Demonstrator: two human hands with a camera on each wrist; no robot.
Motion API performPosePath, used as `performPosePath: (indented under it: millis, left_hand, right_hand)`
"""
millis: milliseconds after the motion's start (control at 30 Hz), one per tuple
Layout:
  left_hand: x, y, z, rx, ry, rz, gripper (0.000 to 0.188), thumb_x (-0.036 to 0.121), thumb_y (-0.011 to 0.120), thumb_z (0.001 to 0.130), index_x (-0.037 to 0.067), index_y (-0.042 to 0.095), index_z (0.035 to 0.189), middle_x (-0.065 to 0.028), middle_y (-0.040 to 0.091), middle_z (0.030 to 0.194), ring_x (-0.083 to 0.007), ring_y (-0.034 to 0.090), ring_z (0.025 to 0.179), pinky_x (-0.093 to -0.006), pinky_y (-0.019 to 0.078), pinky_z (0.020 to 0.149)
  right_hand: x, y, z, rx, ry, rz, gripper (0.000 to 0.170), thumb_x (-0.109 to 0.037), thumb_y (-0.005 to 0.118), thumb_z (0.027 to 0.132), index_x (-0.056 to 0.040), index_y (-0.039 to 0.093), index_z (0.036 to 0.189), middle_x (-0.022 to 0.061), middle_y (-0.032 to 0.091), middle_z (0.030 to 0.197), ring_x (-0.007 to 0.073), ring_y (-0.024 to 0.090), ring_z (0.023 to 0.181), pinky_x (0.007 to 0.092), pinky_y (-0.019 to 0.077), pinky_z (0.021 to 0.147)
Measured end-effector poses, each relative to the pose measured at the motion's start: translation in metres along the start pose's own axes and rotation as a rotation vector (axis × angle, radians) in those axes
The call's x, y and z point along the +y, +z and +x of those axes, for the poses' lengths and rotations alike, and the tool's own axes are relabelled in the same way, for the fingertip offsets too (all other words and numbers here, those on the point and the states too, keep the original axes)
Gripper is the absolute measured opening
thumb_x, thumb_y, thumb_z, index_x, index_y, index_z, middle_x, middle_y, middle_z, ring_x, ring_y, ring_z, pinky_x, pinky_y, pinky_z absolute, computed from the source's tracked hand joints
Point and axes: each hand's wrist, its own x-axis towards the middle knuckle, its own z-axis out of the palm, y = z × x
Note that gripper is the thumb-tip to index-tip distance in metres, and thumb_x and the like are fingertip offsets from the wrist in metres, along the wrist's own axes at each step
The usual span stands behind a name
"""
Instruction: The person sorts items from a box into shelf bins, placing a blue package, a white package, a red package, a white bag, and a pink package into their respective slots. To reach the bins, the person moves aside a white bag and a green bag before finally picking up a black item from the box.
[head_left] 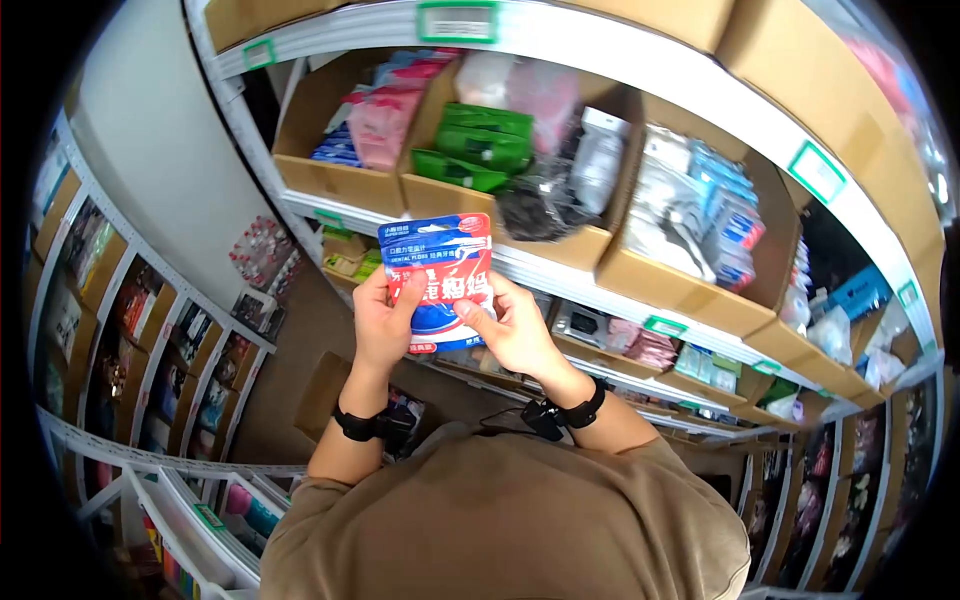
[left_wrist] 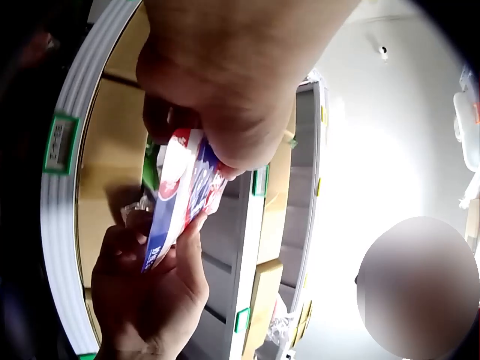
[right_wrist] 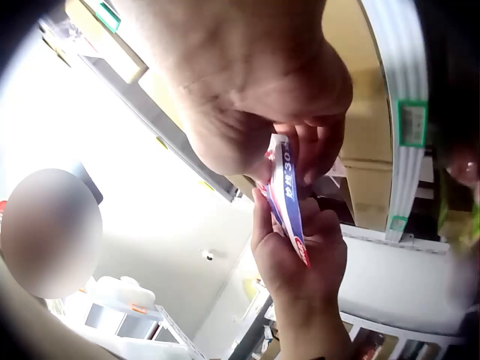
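Observation:
A red and blue dental floss pouch (head_left: 437, 270) is held upright between both hands in front of the chest. The left hand (head_left: 383, 325) grips its left edge, thumb on the printed front. On the other edge the right hand (head_left: 518, 325) pinches it, thumb across the lower right of the front. Seen nearly edge-on, the pouch (left_wrist: 184, 199) lies between the two hands in the left wrist view. The right wrist view also shows the pouch (right_wrist: 286, 195) from its side, with fingers behind it.
Ahead stands a shelf (head_left: 540, 262) with cardboard bins of green packs (head_left: 485, 140), pink packs (head_left: 385, 120) and white and blue packs (head_left: 690, 200). More shelving (head_left: 150, 300) runs along the left and at the lower right. A cardboard box (head_left: 325, 395) is on the floor.

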Motion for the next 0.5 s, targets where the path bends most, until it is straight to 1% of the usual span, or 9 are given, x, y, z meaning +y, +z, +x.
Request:
performPosePath:
  millis: [33, 67, 133, 200, 267, 400, 433, 500]
  left_hand:
    - [0.003, 0.017, -0.001, -0.054, 0.032, -0.008, 0.02, 0.013, 0.063, 0.097, -0.003, 0.064, 0.108, -0.0055, 0.07, 0.099, -0.006, 0.062, 0.084, -0.0215, 0.0497, 0.075]
    - [0.003, 0.033, -0.004, -0.108, 0.061, -0.015, 0.02, 0.013, 0.063, 0.097, -0.003, 0.064, 0.108, -0.0054, 0.07, 0.099, -0.0057, 0.062, 0.083, -0.0213, 0.0495, 0.075]
    - [-0.002, 0.063, -0.008, -0.145, 0.068, -0.033, 0.019, 0.013, 0.063, 0.096, -0.003, 0.064, 0.108, -0.0055, 0.07, 0.099, -0.0053, 0.061, 0.083, -0.0211, 0.0494, 0.075]
    - [-0.006, 0.094, -0.013, -0.174, 0.083, -0.048, 0.019, 0.012, 0.063, 0.096, -0.003, 0.064, 0.108, -0.0057, 0.07, 0.099, -0.005, 0.061, 0.083, -0.0209, 0.0493, 0.075]
    - [-0.009, 0.127, -0.02, -0.162, 0.095, -0.123, 0.019, 0.012, 0.064, 0.096, -0.003, 0.065, 0.108, -0.0057, 0.07, 0.099, -0.0049, 0.061, 0.084, -0.0208, 0.0491, 0.075]
    - [-0.022, 0.186, -0.032, -0.201, 0.119, -0.142, 0.019, 0.013, 0.064, 0.096, -0.003, 0.065, 0.108, -0.0055, 0.07, 0.1, -0.0051, 0.06, 0.085, -0.0211, 0.0489, 0.076]
    - [-0.02, 0.203, -0.034, -0.215, 0.123, -0.118, 0.021, 0.015, 0.064, 0.096, -0.002, 0.065, 0.109, -0.0053, 0.07, 0.099, -0.0054, 0.061, 0.084, -0.0211, 0.0489, 0.075]
    - [-0.024, 0.236, -0.035, -0.267, 0.093, -0.153, 0.022, 0.016, 0.064, 0.096, -0.002, 0.065, 0.109, -0.0051, 0.07, 0.099, -0.0054, 0.061, 0.084, -0.021, 0.0489, 0.075]
  right_hand:
    - [-0.002, -0.012, -0.011, 0.001, -0.045, 0.04, 0.028, -0.009, 0.061, 0.097, 0.0009, 0.057, 0.122, 0.0052, 0.068, 0.111, 0.0088, 0.06, 0.101, 0.028, 0.0486, 0.091]
    - [-0.004, -0.024, -0.021, 0.026, -0.047, 0.04, 0.028, -0.009, 0.061, 0.097, 0.0009, 0.057, 0.122, 0.0052, 0.068, 0.111, 0.0088, 0.06, 0.101, 0.028, 0.0486, 0.091]
    - [-0.008, -0.048, -0.04, 0.045, -0.158, 0.054, 0.028, -0.009, 0.061, 0.097, 0.0008, 0.057, 0.123, 0.005, 0.067, 0.112, 0.0087, 0.059, 0.101, 0.0279, 0.0486, 0.091]
    - [-0.022, -0.069, -0.06, 0.072, -0.166, 0.056, 0.029, -0.009, 0.061, 0.097, 0.0011, 0.057, 0.123, 0.0048, 0.067, 0.113, 0.0087, 0.059, 0.102, 0.0278, 0.0484, 0.091]
    - [-0.033, -0.091, -0.08, 0.122, -0.208, 0.002, 0.029, -0.009, 0.061, 0.097, 0.0016, 0.057, 0.123, 0.005, 0.067, 0.114, 0.0087, 0.058, 0.103, 0.0277, 0.0475, 0.093]
    - [-0.054, -0.136, -0.118, 0.169, -0.235, -0.033, 0.031, -0.011, 0.062, 0.096, 0.002, 0.057, 0.124, 0.0055, 0.066, 0.115, 0.0086, 0.058, 0.106, 0.0278, 0.0458, 0.095]
    - [-0.062, -0.147, -0.128, 0.198, -0.243, -0.102, 0.032, -0.013, 0.063, 0.096, 0.0017, 0.057, 0.124, 0.0055, 0.066, 0.114, 0.0086, 0.058, 0.105, 0.028, 0.0457, 0.094]
    - [-0.069, -0.17, -0.147, 0.262, -0.26, -0.116, 0.032, -0.014, 0.063, 0.096, 0.0015, 0.057, 0.123, 0.0054, 0.067, 0.114, 0.0086, 0.058, 0.105, 0.0281, 0.0456, 0.094]
